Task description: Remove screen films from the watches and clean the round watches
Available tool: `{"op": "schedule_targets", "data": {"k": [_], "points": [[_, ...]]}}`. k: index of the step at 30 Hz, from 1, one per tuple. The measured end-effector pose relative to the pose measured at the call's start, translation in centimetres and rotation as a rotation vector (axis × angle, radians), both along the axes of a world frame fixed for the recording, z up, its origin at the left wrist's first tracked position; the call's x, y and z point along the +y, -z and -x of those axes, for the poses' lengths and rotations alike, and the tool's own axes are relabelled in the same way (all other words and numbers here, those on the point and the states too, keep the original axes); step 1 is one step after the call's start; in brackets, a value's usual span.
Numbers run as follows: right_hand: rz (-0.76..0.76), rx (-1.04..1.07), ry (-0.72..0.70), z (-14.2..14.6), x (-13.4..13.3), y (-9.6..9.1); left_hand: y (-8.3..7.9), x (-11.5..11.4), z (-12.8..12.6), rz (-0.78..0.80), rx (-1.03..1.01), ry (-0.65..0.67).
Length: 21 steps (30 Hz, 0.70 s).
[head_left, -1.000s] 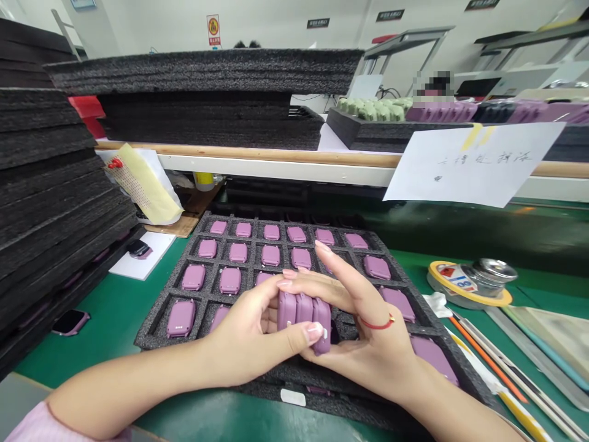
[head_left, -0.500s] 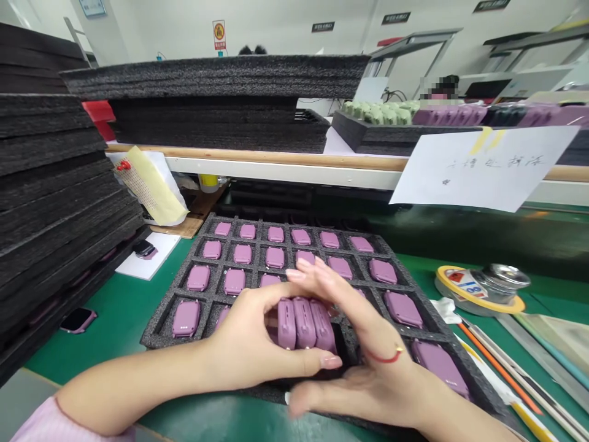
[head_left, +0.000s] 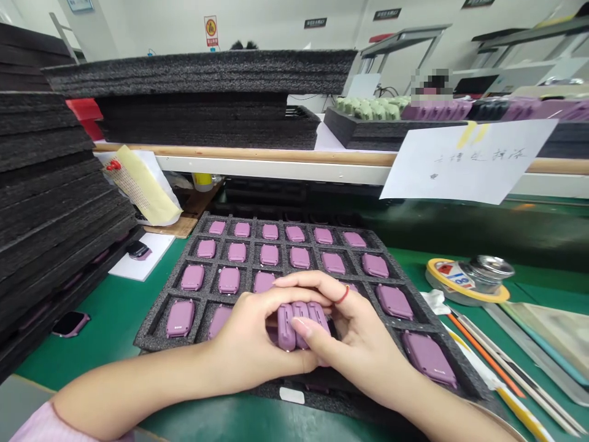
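Three purple watch cases (head_left: 286, 334), stood on edge side by side, are gripped between my two hands above the front of a black foam tray (head_left: 294, 216). Around their left side wraps my left hand (head_left: 251, 334), its thumb underneath. My right hand (head_left: 352, 334) closes on them from the right, thumb pressed on their near edges and fingers laid over the back of the left hand. In the tray's compartments lie purple watch cases (head_left: 180, 318) in rows, backs up. My hands hide several compartments in the front and middle.
Stacks of black foam trays stand at the left (head_left: 46, 202) and on the shelf (head_left: 197, 73). Two dark-screened watches (head_left: 71, 323) lie left of the tray. Tape and a metal-topped container (head_left: 491, 270) stand right, beside several slim tools (head_left: 488, 353). A paper sign (head_left: 460, 162) hangs from the shelf.
My right hand has closed from an open, spread pose onto the watch cases, its thumb now against them. The left hand keeps its hold. The view has shifted slightly.
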State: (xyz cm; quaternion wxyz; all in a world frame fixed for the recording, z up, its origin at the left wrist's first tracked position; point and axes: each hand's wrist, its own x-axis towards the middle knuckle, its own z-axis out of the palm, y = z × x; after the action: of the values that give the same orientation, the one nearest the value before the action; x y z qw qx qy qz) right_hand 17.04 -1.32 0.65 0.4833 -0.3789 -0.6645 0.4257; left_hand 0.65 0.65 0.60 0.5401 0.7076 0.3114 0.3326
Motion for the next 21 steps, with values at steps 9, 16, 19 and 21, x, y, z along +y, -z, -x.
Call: {"op": "schedule_targets", "data": {"k": [9, 16, 19, 21], "points": [[0.205, 0.153, -0.206, -0.9, 0.2, 0.2, -0.8, 0.4, -0.1, 0.112, -0.009, 0.040], [0.169, 0.131, -0.234, -0.9, 0.0, -0.3, -1.0, 0.3, -0.3, 0.208, -0.052, 0.078], [0.149, 0.080, -0.205, -0.7, 0.1, -0.2, -0.8, 0.3, -0.3, 0.192, -0.045, 0.076], [0.118, 0.062, -0.194, -0.6, 0.2, -0.2, -0.6, 0.3, -0.3, 0.182, -0.038, 0.056]]}}
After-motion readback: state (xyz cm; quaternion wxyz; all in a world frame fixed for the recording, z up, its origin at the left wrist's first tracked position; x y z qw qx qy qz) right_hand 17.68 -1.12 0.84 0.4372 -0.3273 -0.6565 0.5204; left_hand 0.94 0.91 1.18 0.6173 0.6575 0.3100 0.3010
